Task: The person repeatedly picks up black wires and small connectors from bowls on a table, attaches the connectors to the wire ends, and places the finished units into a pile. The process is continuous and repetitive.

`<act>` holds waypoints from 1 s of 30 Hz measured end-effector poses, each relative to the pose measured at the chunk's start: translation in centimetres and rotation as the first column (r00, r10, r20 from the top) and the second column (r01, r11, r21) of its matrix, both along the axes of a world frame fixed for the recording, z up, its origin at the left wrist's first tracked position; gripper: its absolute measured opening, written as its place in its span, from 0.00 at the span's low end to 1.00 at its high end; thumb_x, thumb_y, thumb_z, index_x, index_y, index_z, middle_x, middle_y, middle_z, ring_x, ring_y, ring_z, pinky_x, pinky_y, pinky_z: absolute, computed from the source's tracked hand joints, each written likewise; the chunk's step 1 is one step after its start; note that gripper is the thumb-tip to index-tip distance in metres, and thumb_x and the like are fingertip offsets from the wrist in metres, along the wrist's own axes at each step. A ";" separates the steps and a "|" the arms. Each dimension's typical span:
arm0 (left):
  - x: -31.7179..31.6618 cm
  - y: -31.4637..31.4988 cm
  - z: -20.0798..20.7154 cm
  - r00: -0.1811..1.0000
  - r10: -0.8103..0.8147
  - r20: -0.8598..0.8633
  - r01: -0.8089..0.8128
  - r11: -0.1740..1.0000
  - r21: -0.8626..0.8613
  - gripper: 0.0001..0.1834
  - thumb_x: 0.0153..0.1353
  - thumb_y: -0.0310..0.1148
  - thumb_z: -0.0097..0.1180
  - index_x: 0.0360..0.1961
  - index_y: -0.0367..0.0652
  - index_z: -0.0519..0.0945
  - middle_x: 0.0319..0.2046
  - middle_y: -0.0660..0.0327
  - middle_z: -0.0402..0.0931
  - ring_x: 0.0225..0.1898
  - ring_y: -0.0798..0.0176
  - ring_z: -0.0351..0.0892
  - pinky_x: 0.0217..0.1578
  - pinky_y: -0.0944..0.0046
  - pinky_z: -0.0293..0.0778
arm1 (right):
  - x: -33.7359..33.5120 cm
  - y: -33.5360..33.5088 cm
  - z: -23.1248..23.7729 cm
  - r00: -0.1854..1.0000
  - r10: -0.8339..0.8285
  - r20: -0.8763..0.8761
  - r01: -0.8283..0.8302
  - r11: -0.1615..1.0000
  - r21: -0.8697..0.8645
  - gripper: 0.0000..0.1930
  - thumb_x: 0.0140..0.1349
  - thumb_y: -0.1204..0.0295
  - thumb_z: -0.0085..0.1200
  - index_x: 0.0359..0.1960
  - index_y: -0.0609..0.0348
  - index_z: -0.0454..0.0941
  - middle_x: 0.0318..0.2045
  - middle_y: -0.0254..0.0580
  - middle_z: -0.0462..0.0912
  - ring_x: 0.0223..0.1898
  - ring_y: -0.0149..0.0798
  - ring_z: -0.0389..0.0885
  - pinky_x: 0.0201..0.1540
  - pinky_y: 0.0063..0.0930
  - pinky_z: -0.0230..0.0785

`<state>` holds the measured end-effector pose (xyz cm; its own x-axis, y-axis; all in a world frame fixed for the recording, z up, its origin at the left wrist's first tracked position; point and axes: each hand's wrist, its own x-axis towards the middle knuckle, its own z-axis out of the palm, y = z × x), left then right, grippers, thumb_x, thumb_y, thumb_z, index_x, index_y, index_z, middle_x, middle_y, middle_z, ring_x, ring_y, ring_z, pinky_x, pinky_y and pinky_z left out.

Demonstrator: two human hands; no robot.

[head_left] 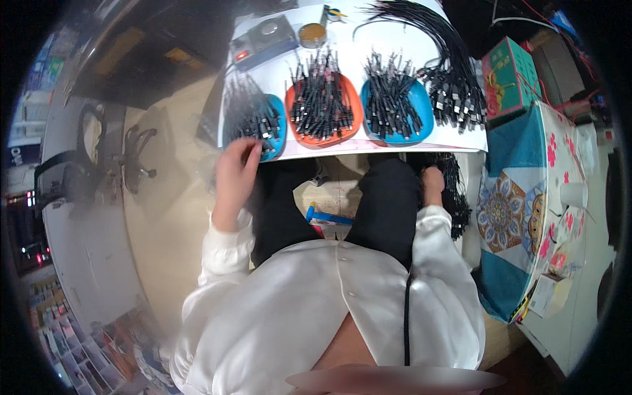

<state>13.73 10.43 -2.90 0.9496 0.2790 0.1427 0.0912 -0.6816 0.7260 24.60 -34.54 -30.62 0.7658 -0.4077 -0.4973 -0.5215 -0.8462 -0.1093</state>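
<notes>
My left hand (238,178) is at the front edge of the white table, by the near side of the left blue tray (282,131). Its fingers are slightly blurred and partly bent, with the thumb apart, and I see nothing in them. Short black cables (253,122) with metal plugs fill that tray. Below the table edge, by my right thigh, my right hand (432,183) is closed, and what it may hold is hidden. A hanging bundle of black cables (454,191) is right next to it.
An orange tray (355,105) and another blue tray (421,108) hold more short cables. Long black cables (454,79) lie at the table's right. Behind are a grey box-shaped device (266,41) and a round amber tin (312,34). A cloth-covered stand (510,210) is to the right.
</notes>
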 end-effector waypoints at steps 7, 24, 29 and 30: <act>9.3 -0.1 -1.7 0.992 0.075 0.099 -0.119 0.815 0.568 0.15 0.57 0.42 0.58 0.27 0.38 0.76 0.28 0.48 0.77 0.30 0.43 0.78 0.30 0.47 0.73 | -7.9 1.3 13.1 0.935 0.154 0.320 -0.167 0.986 0.013 0.15 0.64 0.60 0.51 0.35 0.62 0.79 0.35 0.58 0.82 0.39 0.59 0.80 0.43 0.48 0.72; 6.1 4.3 -0.6 0.927 0.320 0.195 -0.034 0.592 -0.805 0.07 0.58 0.28 0.53 0.30 0.33 0.76 0.28 0.52 0.80 0.26 0.64 0.78 0.29 0.67 0.74 | 2.7 24.0 27.8 0.556 0.522 0.647 -0.662 0.749 -0.035 0.13 0.59 0.62 0.57 0.32 0.61 0.79 0.30 0.52 0.83 0.33 0.54 0.83 0.35 0.45 0.75; 1.0 2.1 2.3 0.974 0.165 0.153 0.071 0.417 -0.906 0.06 0.67 0.26 0.41 0.41 0.37 0.70 0.22 0.60 0.73 0.12 0.74 0.60 0.10 0.75 0.51 | 3.9 25.5 26.1 0.572 0.591 0.569 -0.634 0.758 -0.150 0.11 0.58 0.63 0.58 0.32 0.59 0.79 0.31 0.52 0.83 0.35 0.54 0.83 0.37 0.46 0.76; -0.2 1.2 2.4 0.982 0.117 0.149 0.092 0.395 -0.914 0.06 0.69 0.30 0.43 0.40 0.39 0.70 0.20 0.63 0.71 0.11 0.75 0.57 0.10 0.75 0.49 | 3.8 25.4 25.9 0.566 0.596 0.570 -0.637 0.755 -0.157 0.11 0.57 0.63 0.58 0.32 0.59 0.79 0.30 0.52 0.83 0.35 0.54 0.83 0.37 0.46 0.76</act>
<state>13.56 11.59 -0.47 0.9343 0.3514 -0.0595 -0.0936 0.4030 0.9104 28.44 -9.13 -4.70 0.9535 0.2846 0.0994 0.3009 -0.9196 -0.2526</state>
